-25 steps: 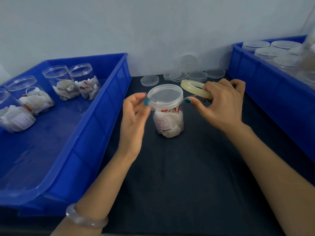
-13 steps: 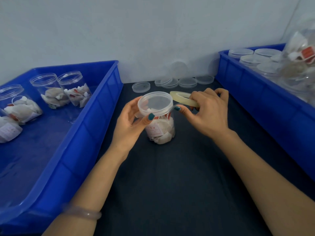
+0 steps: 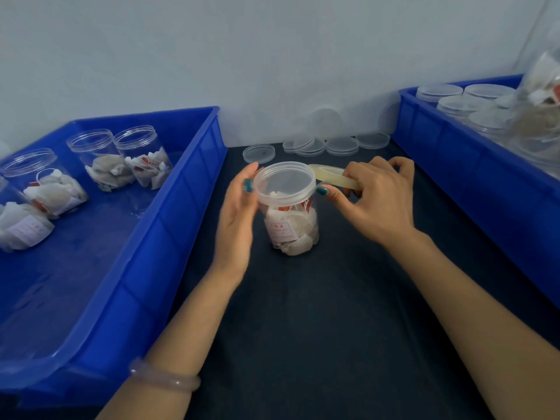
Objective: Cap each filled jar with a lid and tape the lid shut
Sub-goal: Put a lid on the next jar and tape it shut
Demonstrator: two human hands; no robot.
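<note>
Jar: clear plastic jar [image 3: 291, 227] of white sachets stands upright on the dark table mat [image 3: 333, 313], between the left blue plastic bin [image 3: 169, 225] and the right blue plastic bin [image 3: 454, 168]
Lid: round translucent lid [image 3: 285, 183] sits on the jar's mouth
Left hand: left hand [image 3: 239, 219], blurred, lies with near-straight fingers against the lid's left side, grasping nothing
Right hand: right hand [image 3: 378, 204] curls round the pale yellow tape roll [image 3: 333, 177], thumb tip touching the lid's right rim

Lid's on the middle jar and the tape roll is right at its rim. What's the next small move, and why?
Probably turn the jar with the left hand so tape feeds round the lid. The lid sits on the jar, the right hand holds the tape roll against the lid's right edge, thumb at the rim, and the left hand touches the left edge.
</note>
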